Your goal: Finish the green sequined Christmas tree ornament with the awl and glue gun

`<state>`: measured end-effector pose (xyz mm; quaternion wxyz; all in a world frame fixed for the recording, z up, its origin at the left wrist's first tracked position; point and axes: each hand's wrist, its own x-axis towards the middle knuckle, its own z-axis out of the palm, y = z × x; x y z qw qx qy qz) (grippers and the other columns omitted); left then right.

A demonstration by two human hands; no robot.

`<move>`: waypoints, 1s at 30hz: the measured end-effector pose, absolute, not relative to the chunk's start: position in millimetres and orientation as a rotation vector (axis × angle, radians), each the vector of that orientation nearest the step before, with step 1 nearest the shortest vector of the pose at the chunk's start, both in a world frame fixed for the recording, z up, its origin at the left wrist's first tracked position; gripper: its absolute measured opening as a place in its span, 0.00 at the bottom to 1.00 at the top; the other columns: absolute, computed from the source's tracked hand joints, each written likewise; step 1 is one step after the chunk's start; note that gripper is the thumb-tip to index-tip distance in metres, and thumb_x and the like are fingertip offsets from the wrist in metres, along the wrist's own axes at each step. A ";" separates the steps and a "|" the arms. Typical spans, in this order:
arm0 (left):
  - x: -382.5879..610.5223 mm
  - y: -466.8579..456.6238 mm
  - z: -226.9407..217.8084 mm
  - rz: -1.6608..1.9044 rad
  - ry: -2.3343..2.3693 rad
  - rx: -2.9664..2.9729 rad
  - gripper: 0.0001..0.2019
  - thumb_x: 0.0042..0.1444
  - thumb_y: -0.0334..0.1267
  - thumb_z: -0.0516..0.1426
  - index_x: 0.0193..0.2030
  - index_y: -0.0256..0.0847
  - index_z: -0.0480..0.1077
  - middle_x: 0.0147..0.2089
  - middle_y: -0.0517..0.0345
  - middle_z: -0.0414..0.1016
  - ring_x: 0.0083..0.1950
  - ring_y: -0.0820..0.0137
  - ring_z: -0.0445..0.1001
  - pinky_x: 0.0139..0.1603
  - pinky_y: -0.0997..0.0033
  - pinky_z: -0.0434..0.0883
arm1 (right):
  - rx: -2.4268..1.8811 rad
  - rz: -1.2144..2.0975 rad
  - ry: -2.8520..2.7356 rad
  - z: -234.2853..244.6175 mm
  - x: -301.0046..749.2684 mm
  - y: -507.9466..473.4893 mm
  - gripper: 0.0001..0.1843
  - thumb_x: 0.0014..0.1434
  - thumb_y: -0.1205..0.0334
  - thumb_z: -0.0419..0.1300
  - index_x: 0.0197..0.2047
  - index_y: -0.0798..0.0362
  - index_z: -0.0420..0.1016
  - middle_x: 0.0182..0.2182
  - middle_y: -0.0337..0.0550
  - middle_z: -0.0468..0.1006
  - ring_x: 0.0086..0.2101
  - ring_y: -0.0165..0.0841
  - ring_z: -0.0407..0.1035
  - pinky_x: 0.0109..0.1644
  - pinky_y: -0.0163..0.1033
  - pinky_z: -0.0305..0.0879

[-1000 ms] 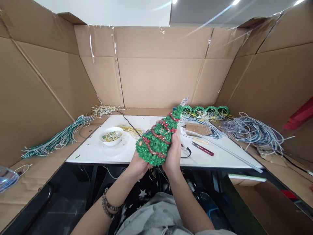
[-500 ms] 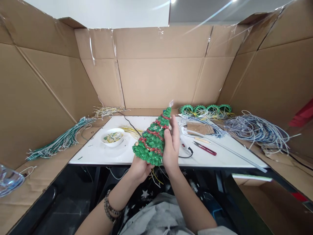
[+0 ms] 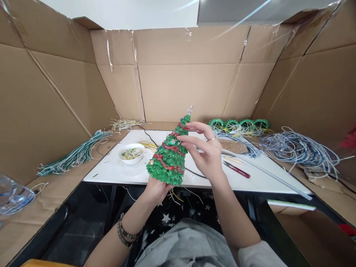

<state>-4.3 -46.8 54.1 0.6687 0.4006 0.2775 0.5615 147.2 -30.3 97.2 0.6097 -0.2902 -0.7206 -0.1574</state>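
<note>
A green Christmas tree figure (image 3: 169, 155) with red bead garlands, small ornaments and a clear tip stands tilted to the right above the table's front edge. My left hand (image 3: 156, 190) is closed around its underside, the fingers partly hidden by the tree. White and yellow wires (image 3: 175, 196) hang below the base. My right hand (image 3: 205, 150), with a ring on one finger, is at the tree's upper right side. Its thumb and a finger come together beside a small pale ornament (image 3: 172, 141); whether anything is between them is hidden. Another finger reaches towards the upper garland.
On the white table (image 3: 105, 172) are a white bowl (image 3: 131, 160) of small wired parts, red-handled snips (image 3: 237, 169) and a clear tube (image 3: 274, 178). Wire bundles (image 3: 300, 150) lie right, green-white wires (image 3: 75, 152) left, and green rings (image 3: 246, 124) behind. Cardboard walls (image 3: 189, 89) surround the table.
My right palm has come off the tree's right side, and its fingertips now meet the upper part. The tree has turned and moved slightly left and up, still in my left hand.
</note>
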 end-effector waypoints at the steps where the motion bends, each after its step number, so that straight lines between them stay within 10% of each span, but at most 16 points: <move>1: -4.9 -47.6 54.9 1.242 0.624 0.941 0.27 0.36 0.55 0.73 0.40 0.42 0.76 0.22 0.65 0.71 0.16 0.83 0.55 0.13 0.85 0.48 | -0.650 -0.413 -1.685 99.5 149.2 -30.8 0.12 0.63 0.68 0.60 0.44 0.42 0.79 0.51 0.43 0.75 0.50 0.37 0.72 0.53 0.50 0.69; 30: -7.5 -44.1 53.6 1.296 0.653 0.898 0.24 0.35 0.50 0.73 0.37 0.41 0.75 0.21 0.67 0.70 0.17 0.81 0.60 0.13 0.84 0.52 | -0.406 -0.542 -1.857 110.2 159.7 -15.6 0.10 0.64 0.70 0.59 0.46 0.48 0.76 0.37 0.41 0.80 0.40 0.34 0.74 0.45 0.44 0.73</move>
